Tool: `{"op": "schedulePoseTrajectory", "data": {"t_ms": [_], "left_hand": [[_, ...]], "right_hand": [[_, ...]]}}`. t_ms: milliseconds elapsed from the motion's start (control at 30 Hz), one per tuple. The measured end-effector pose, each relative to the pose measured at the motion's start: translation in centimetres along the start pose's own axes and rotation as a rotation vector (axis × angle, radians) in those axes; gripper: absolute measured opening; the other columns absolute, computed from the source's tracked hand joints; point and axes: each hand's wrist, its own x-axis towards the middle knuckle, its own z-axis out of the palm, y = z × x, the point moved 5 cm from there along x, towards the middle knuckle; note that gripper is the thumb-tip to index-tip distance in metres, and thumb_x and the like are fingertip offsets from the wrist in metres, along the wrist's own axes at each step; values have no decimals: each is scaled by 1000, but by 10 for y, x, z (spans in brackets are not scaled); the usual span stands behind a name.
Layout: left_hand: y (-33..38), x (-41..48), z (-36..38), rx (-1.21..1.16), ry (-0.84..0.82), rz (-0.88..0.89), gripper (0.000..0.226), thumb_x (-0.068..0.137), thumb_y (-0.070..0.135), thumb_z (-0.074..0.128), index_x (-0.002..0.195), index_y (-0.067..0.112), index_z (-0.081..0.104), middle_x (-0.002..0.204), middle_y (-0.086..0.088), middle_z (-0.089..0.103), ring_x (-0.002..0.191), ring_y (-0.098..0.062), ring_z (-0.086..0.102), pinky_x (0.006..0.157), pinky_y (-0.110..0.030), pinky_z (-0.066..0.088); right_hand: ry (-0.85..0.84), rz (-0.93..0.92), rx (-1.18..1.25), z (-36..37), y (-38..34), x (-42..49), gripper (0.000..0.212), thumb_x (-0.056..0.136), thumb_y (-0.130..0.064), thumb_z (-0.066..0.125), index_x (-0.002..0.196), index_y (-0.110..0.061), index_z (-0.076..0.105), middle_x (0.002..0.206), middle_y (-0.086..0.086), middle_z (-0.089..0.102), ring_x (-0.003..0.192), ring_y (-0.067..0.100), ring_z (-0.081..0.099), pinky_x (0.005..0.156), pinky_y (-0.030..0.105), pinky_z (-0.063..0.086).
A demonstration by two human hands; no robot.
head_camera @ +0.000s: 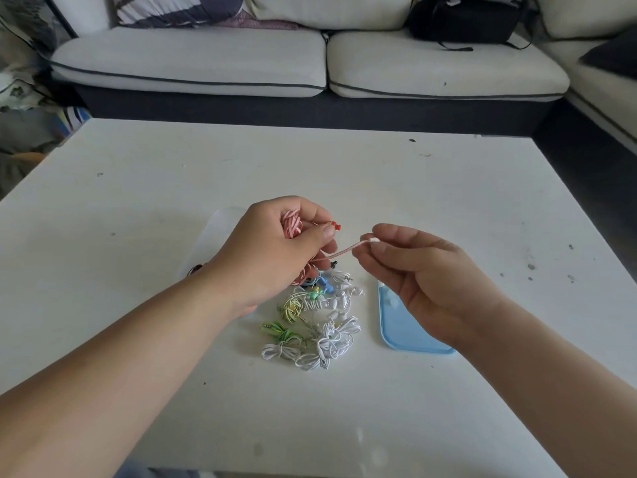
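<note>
My left hand (275,250) grips a coiled red-and-white earphone cable (292,225) above the white table (138,188), with a red earbud (336,226) poking out past the thumb. My right hand (424,274) pinches the free end of the same cable (348,249), which stretches between the two hands. Below them lies a pile of bundled earphones (317,322) in white, green, yellow and blue.
A light blue lid (406,336) lies flat on the table to the right of the pile, partly under my right wrist. A clear plastic container (217,236) sits behind my left hand. A white sofa (310,63) stands beyond the far table edge.
</note>
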Motion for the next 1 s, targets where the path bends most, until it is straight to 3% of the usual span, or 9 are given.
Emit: {"op": "schedulePoseTrajectory", "data": {"t_ms": [167, 300, 400, 467, 567, 633, 700, 867, 1000], "left_hand": [[-2, 0, 3, -41, 1, 4, 15, 95, 4, 71, 106, 12, 76, 87, -9, 80, 77, -23, 78, 70, -30, 64], [0, -3, 6, -60, 37, 8, 8, 93, 7, 74, 100, 11, 77, 85, -9, 79, 75, -22, 78, 64, -29, 62], [-1, -5, 15, -18, 25, 11, 6, 93, 13, 76, 98, 16, 77, 85, -7, 79, 78, -23, 78, 68, -42, 63], [-2, -6, 23, -10, -3, 20, 5, 93, 13, 76, 97, 17, 77, 85, -8, 78, 79, -24, 78, 72, -43, 64], [-3, -10, 34, 21, -11, 16, 6, 94, 14, 74, 97, 19, 76, 84, -5, 77, 73, -28, 76, 68, -37, 63], [-3, -13, 39, 2, -13, -6, 6, 96, 15, 72, 99, 19, 75, 83, -5, 77, 70, -31, 76, 69, -44, 62], [-3, -15, 45, -43, -19, -24, 5, 96, 14, 72, 100, 17, 74, 81, -10, 77, 66, -27, 74, 71, -51, 62], [0, -15, 60, -69, 9, -24, 6, 95, 11, 73, 100, 14, 74, 78, -14, 76, 66, -24, 71, 64, -37, 59], [-4, -14, 74, -101, -20, -58, 15, 94, 9, 73, 108, 16, 75, 81, -7, 77, 71, -21, 74, 58, -28, 56]], "right_hand": [[-5, -30, -37, 3, -3, -2, 29, 77, 16, 68, 105, 9, 67, 93, 23, 74, 92, 33, 77, 83, 32, 63], [-76, -31, -108, 6, -1, -2, 23, 82, 16, 67, 102, 6, 72, 87, 19, 73, 84, 30, 74, 82, 32, 63], [-44, -115, -367, 7, -3, -7, 29, 81, 15, 74, 105, 1, 72, 84, 16, 76, 72, 26, 72, 73, 29, 61], [17, -220, -598, 5, -8, -9, 38, 77, 12, 79, 108, -9, 72, 84, 11, 79, 69, 23, 72, 72, 29, 61], [23, -291, -686, 3, -12, -15, 48, 74, 8, 84, 112, -17, 69, 82, 6, 79, 68, 15, 73, 71, 23, 56], [25, -325, -712, 1, -16, -19, 49, 73, 5, 85, 113, -17, 67, 80, 3, 79, 69, 12, 74, 72, 22, 55], [40, -356, -797, -2, -19, -23, 45, 74, -1, 87, 111, -19, 67, 77, -1, 79, 68, 9, 72, 70, 23, 52], [77, -398, -900, -19, -33, -29, 35, 71, -18, 93, 99, -23, 73, 77, 0, 77, 70, 18, 72, 69, 28, 57], [298, -431, -885, -63, -52, -17, 4, 88, -19, 77, 88, -22, 74, 74, 2, 75, 61, 18, 68, 65, 37, 59]]}}
